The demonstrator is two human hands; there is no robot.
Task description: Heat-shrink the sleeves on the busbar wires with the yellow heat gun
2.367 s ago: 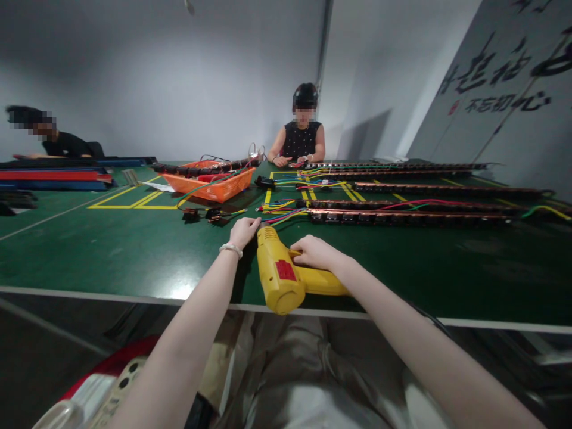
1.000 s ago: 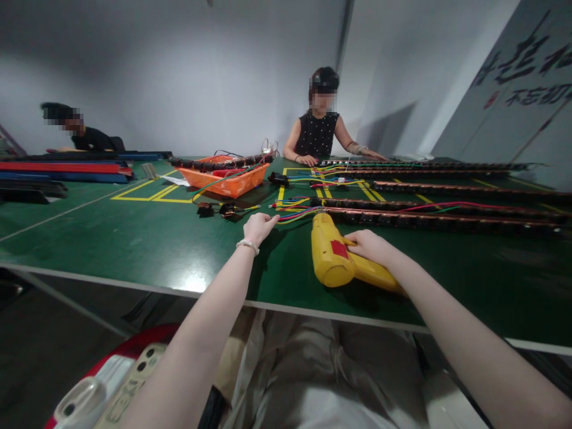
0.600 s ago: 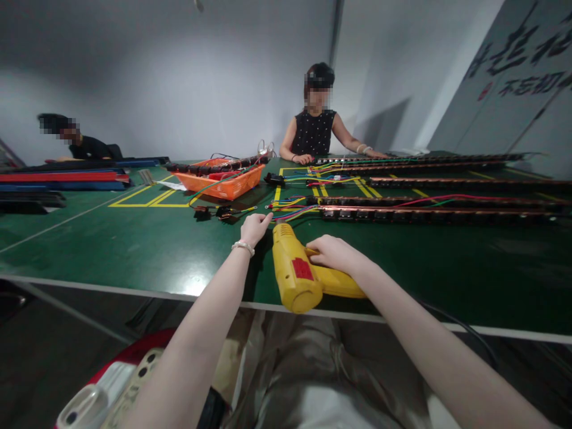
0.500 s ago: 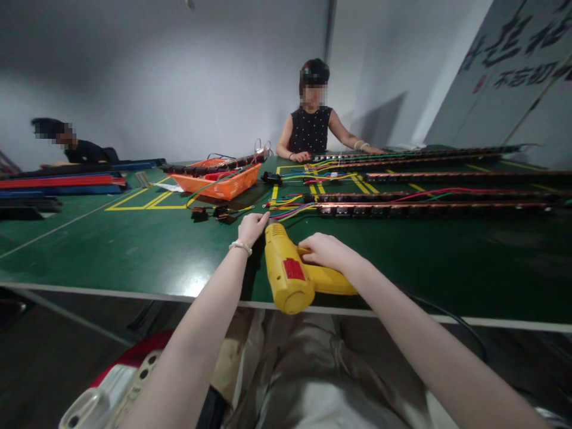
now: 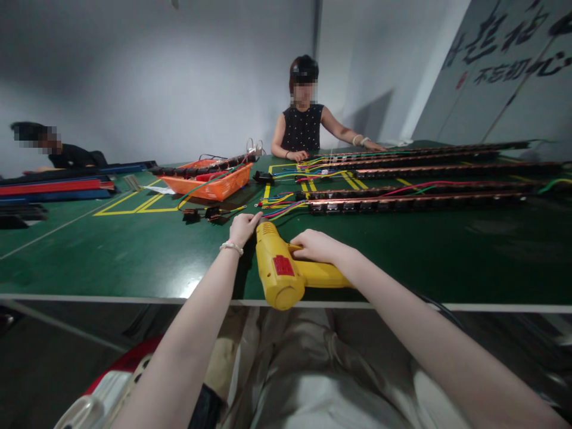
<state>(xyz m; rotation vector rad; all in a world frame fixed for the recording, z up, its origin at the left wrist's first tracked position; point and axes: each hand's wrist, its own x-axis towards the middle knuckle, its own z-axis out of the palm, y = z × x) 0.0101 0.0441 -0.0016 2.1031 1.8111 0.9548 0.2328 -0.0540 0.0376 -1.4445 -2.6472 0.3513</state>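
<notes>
A yellow heat gun [image 5: 281, 271] with a red label lies on the green table [image 5: 111, 250], its rear end at the near edge and its nozzle pointing away from me. My right hand [image 5: 315, 245] is closed over its handle. My left hand [image 5: 243, 227], with a bead bracelet on the wrist, is curled shut just left of the nozzle, pinching something small that I cannot make out. Coloured wires [image 5: 279, 210] with ring ends fan out on the table just beyond the nozzle.
Long black and copper strips [image 5: 402, 202] run across the table to the right. An orange tray [image 5: 212, 182] of parts stands at the back left, small black connectors [image 5: 203, 214] in front of it. One person sits opposite, another at far left beside red and blue bars [image 5: 58, 186].
The heat gun swung right and forward a second ago, then came back towards the near edge beside my left hand. My left hand has stayed by the wire ends.
</notes>
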